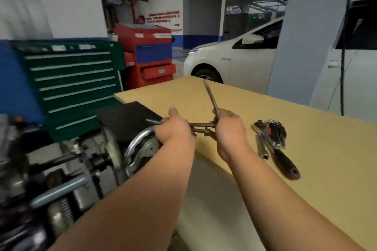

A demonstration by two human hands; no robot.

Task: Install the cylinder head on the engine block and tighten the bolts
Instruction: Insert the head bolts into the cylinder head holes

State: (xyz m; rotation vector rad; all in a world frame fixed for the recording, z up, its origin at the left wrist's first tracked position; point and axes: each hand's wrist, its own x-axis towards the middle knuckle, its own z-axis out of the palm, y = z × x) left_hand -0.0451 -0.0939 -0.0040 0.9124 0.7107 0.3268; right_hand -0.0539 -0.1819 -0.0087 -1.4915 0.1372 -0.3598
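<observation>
My left hand point(175, 126) grips long dark head bolts point(201, 125) that lie crosswise between both hands, with one bolt's hex head point(207, 132) showing below. My right hand point(229, 126) grips the other end of the bolts together with a thin bent metal rod point(210, 96) that sticks up and away over the tan worktable point(306, 149). The engine point(67, 169) stands blurred at the lower left, with a shiny curved metal part point(140, 149) just under my left wrist. The cylinder head itself cannot be made out.
A black-handled wrench point(283, 161), a socket tool point(262, 146) and a set of hex keys point(276, 130) lie on the table right of my hands. A green tool chest point(71, 85) and a red cabinet point(151, 55) stand behind. A white car point(234, 59) is parked beyond the table.
</observation>
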